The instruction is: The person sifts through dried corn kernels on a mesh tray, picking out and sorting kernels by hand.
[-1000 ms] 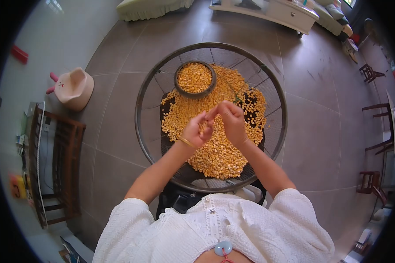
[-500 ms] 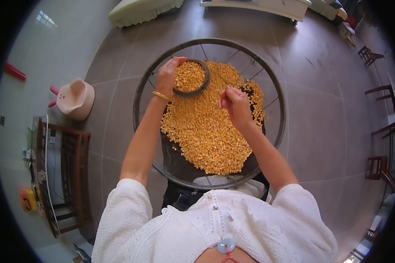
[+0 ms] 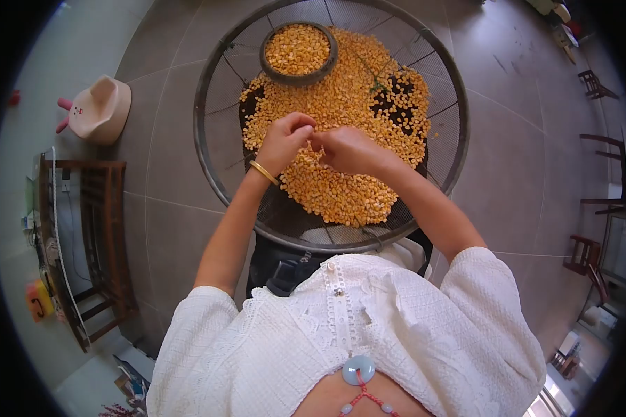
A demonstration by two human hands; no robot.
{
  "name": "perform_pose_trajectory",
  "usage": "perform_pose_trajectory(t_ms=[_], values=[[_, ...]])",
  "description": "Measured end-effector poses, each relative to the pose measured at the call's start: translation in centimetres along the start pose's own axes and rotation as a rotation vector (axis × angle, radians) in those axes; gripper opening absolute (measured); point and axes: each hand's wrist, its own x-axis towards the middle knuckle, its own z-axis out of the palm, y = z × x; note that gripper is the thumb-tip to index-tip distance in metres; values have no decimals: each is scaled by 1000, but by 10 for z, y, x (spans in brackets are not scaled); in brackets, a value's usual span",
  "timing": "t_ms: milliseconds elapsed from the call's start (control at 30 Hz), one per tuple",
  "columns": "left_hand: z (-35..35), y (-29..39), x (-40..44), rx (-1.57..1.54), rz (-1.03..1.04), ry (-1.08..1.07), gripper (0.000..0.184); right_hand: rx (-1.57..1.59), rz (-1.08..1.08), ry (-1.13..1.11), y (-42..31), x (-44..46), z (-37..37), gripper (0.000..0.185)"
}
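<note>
My left hand (image 3: 285, 142), a gold bangle on its wrist, is closed with thumb and forefinger pinched together. Against its fingertips, my right hand (image 3: 352, 150) is also closed. Whatever lies between the fingers is too small or hidden to make out. Both hands hover over a spread heap of yellow corn kernels (image 3: 341, 198) in a wide, round mesh sieve (image 3: 200, 115). Toward the sieve's far side stands a dark round bowl (image 3: 300, 80), filled with kernels, with neither hand on it.
The sieve sits over my lap, and grey floor tiles surround it. A pale child's seat (image 3: 103, 111) with pink handles and a brown wooden chair (image 3: 104, 243) are on the left. Dark wooden stools (image 3: 583, 255) line the right side.
My left hand has left the bowl's edge and come nearer to me. My right hand has moved left to meet it. My view has tilted down, so the sieve appears higher.
</note>
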Motion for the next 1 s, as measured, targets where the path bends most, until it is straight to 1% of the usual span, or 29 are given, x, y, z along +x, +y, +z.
perform_pose_trajectory(t_ms=[33, 67, 100, 133, 167, 200, 233, 267, 300, 367, 400, 433, 467, 500, 533, 567, 600, 667, 700, 767, 800, 833, 867, 900, 933, 967, 1000], values=[[1, -2, 0, -7, 0, 3, 16, -108, -47, -39, -5, -1, 2, 15], [3, -4, 0, 186, 59, -9, 16, -266, 45, -179, -12, 0, 5, 13], [3, -5, -1, 380, 119, -23, 16, -268, 45, -182, -10, 1, 10, 13], [4, -7, -1, 430, 191, -5, 16, -275, 27, -162, -6, 2, 17, 12], [3, -8, -1, 425, 194, -3, 16, -284, 8, -142, -2, 4, 20, 12], [2, -8, -2, 484, 199, -29, 17, -292, 10, -146, 0, 4, 16, 12], [1, -8, -3, 544, 201, -54, 18, -187, 6, -102, 3, 4, 10, 11], [1, -9, -4, 539, 201, -50, 18, -78, 2, -58, 7, 4, 4, 12], [0, -10, -5, 567, 235, -70, 18, -81, 0, -62, 8, 4, -5, 12], [0, -12, -8, 594, 273, -86, 17, 599, 179, -59, 6, 2, -27, 18], [1, -13, -9, 707, 257, -87, 15, 595, 178, -59, 8, 1, -34, 18], [3, -13, -10, 819, 241, -90, 13, 808, 215, -47, 10, 0, -39, 22], [5, -12, -11, 817, 245, -88, 13, 1020, 251, -34, 11, 0, -44, 25], [7, -11, -12, 906, 222, -109, 11, 1017, 252, -32, 16, 0, -43, 25], [8, -9, -13, 996, 198, -129, 10, 1138, 254, -20, 20, 1, -40, 26], [9, -11, -12, 995, 199, -128, 10, 1262, 256, -8, 24, 1, -37, 27], [11, -12, -12, 1029, 210, -128, 10, 1260, 255, -7, 23, 1, -37, 27], [12, -15, -11, 1061, 222, -127, 9, 1411, 318, 6, 18, 1, -36, 25], [13, -13, -11, 1073, 217, -127, 9, 1409, 318, 6, 16, 1, -35, 25], [12, -10, -13, 1084, 210, -125, 9, 1102, 347, -34, 14, 5, -28, 20], [9, -2, -14, 1007, 192, -101, 9, 1101, 346, -36, 17, 6, -21, 20], [6, 2, -15, 930, 175, -77, 8, 884, 285, -72, 19, 9, -12, 17], [0, 1, -12, 931, 176, -76, 8, 668, 224, -105, 22, 11, -4, 16], [-8, -3, -7, 621, 181, -42, 6, 667, 224, -104, 18, 11, 1, 16], [-14, -1, -5, 310, 183, -9, 4, 407, 130, -96, 12, 8, 7, 16], [-20, 0, -5, 309, 184, -9, 4, 146, 37, -88, 6, 6, 13, 19], [-27, 12, -8, -86, 75, -48, 4, -15, 86, -153, -2, 5, 16, 20]])
